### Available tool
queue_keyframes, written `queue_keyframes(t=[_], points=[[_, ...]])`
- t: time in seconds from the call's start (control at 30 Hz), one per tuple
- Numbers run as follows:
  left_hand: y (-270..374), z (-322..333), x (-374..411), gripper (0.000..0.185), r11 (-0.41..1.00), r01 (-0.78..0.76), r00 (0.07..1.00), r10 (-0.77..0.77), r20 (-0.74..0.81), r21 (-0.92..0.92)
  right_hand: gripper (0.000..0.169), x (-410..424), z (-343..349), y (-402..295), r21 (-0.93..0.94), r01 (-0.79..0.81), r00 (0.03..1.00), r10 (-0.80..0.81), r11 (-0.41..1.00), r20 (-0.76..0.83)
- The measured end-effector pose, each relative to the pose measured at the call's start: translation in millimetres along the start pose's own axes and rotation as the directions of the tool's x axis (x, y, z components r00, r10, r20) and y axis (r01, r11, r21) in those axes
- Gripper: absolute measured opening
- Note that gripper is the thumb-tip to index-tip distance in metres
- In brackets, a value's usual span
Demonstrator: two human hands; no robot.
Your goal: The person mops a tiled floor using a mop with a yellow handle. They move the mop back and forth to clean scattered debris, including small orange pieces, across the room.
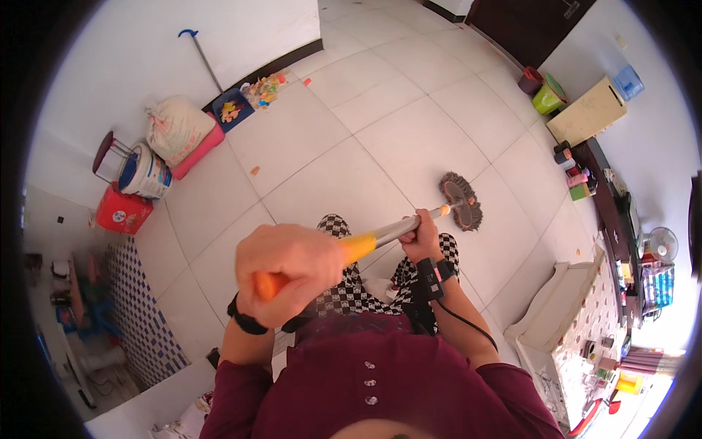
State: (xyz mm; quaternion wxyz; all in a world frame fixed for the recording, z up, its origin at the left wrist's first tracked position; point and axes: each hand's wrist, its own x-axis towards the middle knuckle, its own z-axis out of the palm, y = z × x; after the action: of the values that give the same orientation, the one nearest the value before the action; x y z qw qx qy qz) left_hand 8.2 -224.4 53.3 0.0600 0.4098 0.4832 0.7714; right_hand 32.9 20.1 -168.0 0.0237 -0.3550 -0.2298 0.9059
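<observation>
A mop with a yellow and silver handle [392, 229] runs across in front of me. My left hand [290, 266] is wrapped around its orange-tipped upper end. Lower on the metal pole, my right hand [421, 236] grips it. The grey fringed mop head [460, 202] rests on the pale floor tiles [373, 164], a little beyond my right hand. Small scraps lie on the mop head. Another orange scrap [255, 170] lies on the tiles at the left. By the wall, a blue dustpan [237, 122] with a long handle holds scraps, beside a pile of colourful litter [266, 90].
A stuffed white sack [178, 129], a white bucket [153, 178] and a red box [125, 211] line the left wall. At the right stand a green bin [549, 96], a beige cabinet [587, 112] and a cloth-covered table [576, 315].
</observation>
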Motion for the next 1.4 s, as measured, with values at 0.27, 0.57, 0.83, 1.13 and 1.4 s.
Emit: queue_keyframes(t=[0.27, 0.57, 0.83, 1.13, 1.4], points=[[62.8, -43.3, -78.6, 0.027, 0.988, -0.061, 0.963, 0.097, -0.252, 0.144, 0.023, 10.3, 69.1, 101.6, -0.283, -0.219, 0.969, 0.243, 0.934, 0.051], [110.6, -38.2, -162.1, 0.02, 0.869, -0.011, 0.913, 0.21, -0.35, 0.494, 0.024, 25.7, 143.4, 212.4, -0.652, -0.326, 0.816, 0.553, 0.684, 0.171], [131.4, -25.5, -212.7, 0.03, 0.711, 0.075, 0.791, 0.384, -0.476, 0.699, 0.029, 2.8, 200.3, 280.7, -0.784, -0.21, 0.74, 0.619, 0.584, 0.263], [101.4, -17.3, -202.4, 0.026, 0.662, 0.222, 0.794, 0.304, -0.527, 0.716, 0.032, 17.2, 185.8, 293.2, -0.875, -0.137, 0.751, 0.624, 0.465, 0.214], [60.2, -17.6, -154.9, 0.021, 0.724, 0.137, 0.899, 0.196, -0.391, 0.676, 0.03, 63.2, 165.2, 214.0, -0.811, -0.102, 0.848, 0.476, 0.577, 0.232]])
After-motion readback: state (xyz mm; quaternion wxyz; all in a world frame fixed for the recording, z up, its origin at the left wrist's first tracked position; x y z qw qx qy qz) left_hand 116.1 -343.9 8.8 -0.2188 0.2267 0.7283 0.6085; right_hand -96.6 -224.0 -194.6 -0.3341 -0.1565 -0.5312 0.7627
